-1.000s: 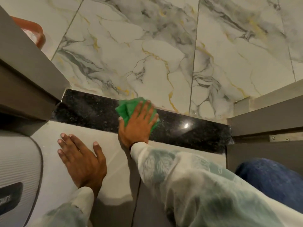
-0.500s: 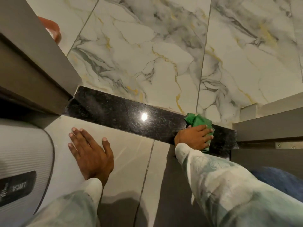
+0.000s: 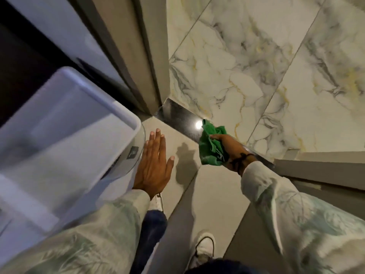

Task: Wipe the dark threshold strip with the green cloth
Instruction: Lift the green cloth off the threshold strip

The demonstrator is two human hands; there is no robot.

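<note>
The right hand [image 3: 230, 148] has the green cloth [image 3: 211, 147] bunched in its grip, and the cloth hangs loose over the dark threshold strip [image 3: 181, 117], draped across its near edge onto the grey floor tile [image 3: 217, 194]. It looks lifted and not pressed flat, so my read is a pause between wiping passes. The left hand [image 3: 155, 165] is spread open, holding nothing, fingers together and thumb out, above the grey tile just beside a rounded white appliance [image 3: 65, 135]; whether the palm is actually resting on the floor, I can't tell. The strip runs diagonally from the foot of the door frame [image 3: 154, 62] towards the lower right, with the marble tile [image 3: 246, 66] on its far side and a bright light glint on the polished stone right next to the cloth. Next move, as I judge it: get the cloth flat on the stone and draw it along, especially into that bare corner by the frame. The stretch of strip under the right wrist and sleeve is covered, and its far end is hard to pick out among the grey edges there. The appliance is blurred and cut off at the left. A white shoe [image 3: 204, 248] shows at the bottom.
</note>
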